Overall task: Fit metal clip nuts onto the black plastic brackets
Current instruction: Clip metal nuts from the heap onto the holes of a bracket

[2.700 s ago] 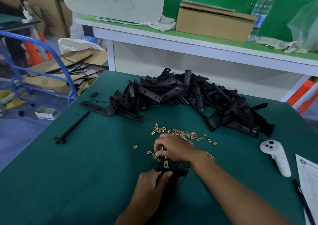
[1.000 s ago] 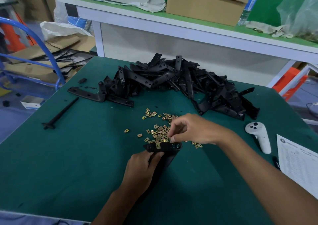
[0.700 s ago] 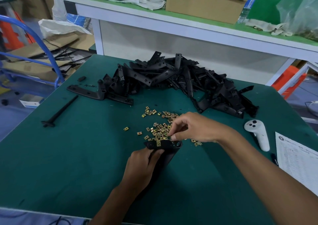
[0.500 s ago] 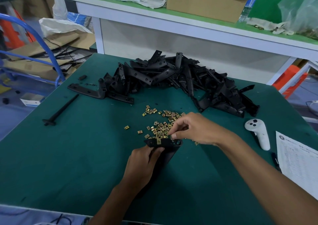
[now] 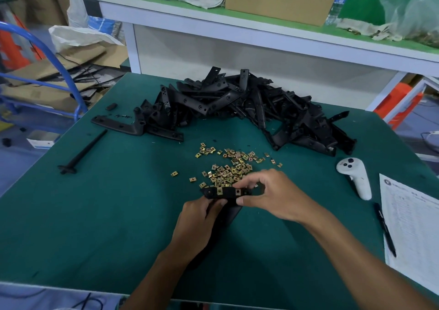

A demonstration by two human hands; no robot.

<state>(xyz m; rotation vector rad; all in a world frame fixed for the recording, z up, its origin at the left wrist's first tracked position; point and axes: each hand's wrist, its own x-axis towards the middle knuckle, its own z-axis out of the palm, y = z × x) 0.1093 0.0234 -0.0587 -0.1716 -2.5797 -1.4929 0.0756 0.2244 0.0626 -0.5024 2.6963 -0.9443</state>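
Note:
A black plastic bracket (image 5: pixel 224 194) lies near the middle of the green table. My left hand (image 5: pixel 197 222) grips its lower arm from below. Two brass clip nuts (image 5: pixel 219 191) sit on its top bar. My right hand (image 5: pixel 268 194) pinches the right end of that bar, at the second nut, between thumb and fingers. Just beyond the hands lies a loose scatter of several brass clip nuts (image 5: pixel 228 169). A big heap of black brackets (image 5: pixel 249 110) fills the far side of the table.
A white controller (image 5: pixel 355 175), a pen (image 5: pixel 386 230) and a printed sheet (image 5: pixel 413 226) lie at the right. A black rod (image 5: pixel 82 153) lies at the left, a single L-shaped bracket (image 5: pixel 118 125) beyond it. A white shelf (image 5: pixel 237 32) with a cardboard box stands behind.
My right hand came back from the clip nut pile to the bracket's top bar, which now bears a second nut near its right end. My left hand kept its hold.

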